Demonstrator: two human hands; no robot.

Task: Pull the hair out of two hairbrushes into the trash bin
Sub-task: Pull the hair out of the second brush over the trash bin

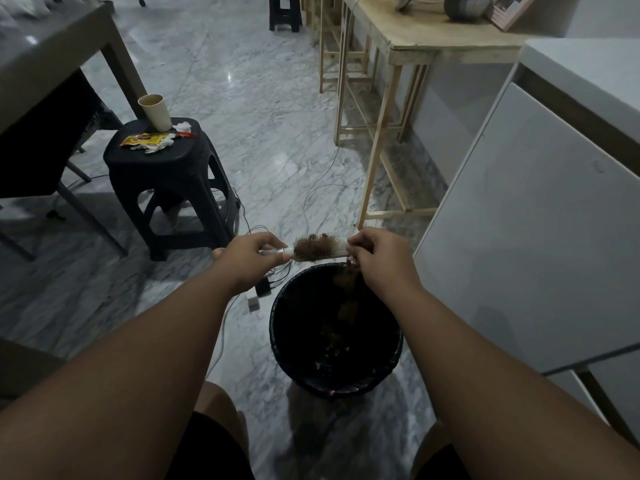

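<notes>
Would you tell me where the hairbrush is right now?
In the head view, the hairbrush is held level between the left hand and right hand, just above the far rim of the black trash bin.

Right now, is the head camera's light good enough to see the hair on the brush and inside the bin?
Head view: dim overall. Brown hair on the hairbrush reads clearly between left hand and right hand; the trash bin interior is nearly black, its contents barely visible; glare streaks the marble floor; wide-angle bending at the edges.
</notes>
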